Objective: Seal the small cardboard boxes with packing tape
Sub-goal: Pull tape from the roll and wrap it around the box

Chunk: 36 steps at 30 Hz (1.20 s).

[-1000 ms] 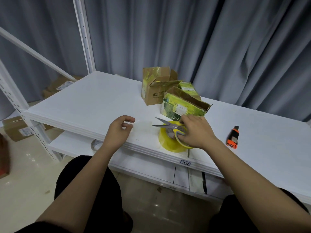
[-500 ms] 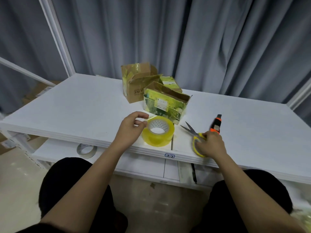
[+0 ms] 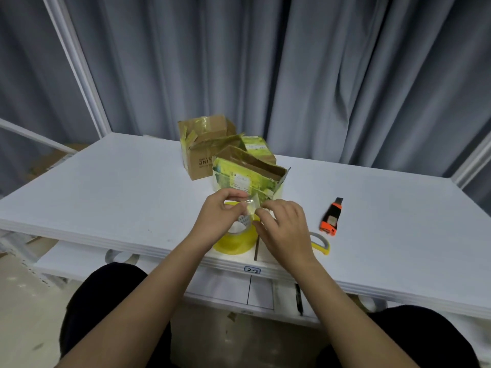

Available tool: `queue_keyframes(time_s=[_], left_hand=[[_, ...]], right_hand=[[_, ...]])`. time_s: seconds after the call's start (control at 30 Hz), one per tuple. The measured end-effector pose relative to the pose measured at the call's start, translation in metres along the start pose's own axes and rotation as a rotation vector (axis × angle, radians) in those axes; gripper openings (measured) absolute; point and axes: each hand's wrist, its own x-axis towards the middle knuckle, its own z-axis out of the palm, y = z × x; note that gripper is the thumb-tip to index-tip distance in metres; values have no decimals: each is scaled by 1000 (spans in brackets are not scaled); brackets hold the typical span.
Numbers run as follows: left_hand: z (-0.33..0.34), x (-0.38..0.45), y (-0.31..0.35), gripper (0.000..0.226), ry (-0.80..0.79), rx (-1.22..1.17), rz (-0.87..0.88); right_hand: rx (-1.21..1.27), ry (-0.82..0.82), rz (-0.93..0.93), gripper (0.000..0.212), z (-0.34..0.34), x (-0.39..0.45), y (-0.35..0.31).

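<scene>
Both hands pinch a loose end of clear tape above one yellow tape roll at the front edge of the white surface.

The left hand (image 3: 221,216) and right hand (image 3: 285,229) meet over the tape roll (image 3: 235,241), each with fingers curled, pinching the tape end (image 3: 252,207) between them. Three small cardboard boxes stand just behind the roll: a brown box (image 3: 203,147) at the back with its flaps up, a green-printed box (image 3: 247,179) nearest the hands with its top open, and a third box (image 3: 256,147) partly hidden between them. One pair of scissors (image 3: 320,244) lies by the right wrist, only its yellow handle showing. One orange utility knife (image 3: 330,217) lies further right, apart from the scissors.
</scene>
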Motion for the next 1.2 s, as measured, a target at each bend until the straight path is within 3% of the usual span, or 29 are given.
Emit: queue_keyframes(time_s=[0.23,0.37,0.5,0.57,0.67,0.87,1.0,1.2], left_hand=[[3,17,3,14,6,8,-113],[5,27,11,19,-89,-126,-227],[-6,50,18,21,31,-193,-137],[-10,65,13,23,57,-82,-62],[-6,87,-1,30,-54,206,93],[13,140,-30,43,-255,917,369],[14,156,-38,24,-180,972,490],[18,164,-38,28,-91,1000,487]], right_hand=[[72,4,101,3,13,9,14],[261,-45,328,4,16,8,19],[555,-21,614,12,16,16,34],[748,-25,768,20,16,24,44],[981,-76,853,21,21,38,60],[1179,-189,962,22,43,59,76],[1190,-202,974,32,58,65,80],[1128,-271,898,44,61,72,93]])
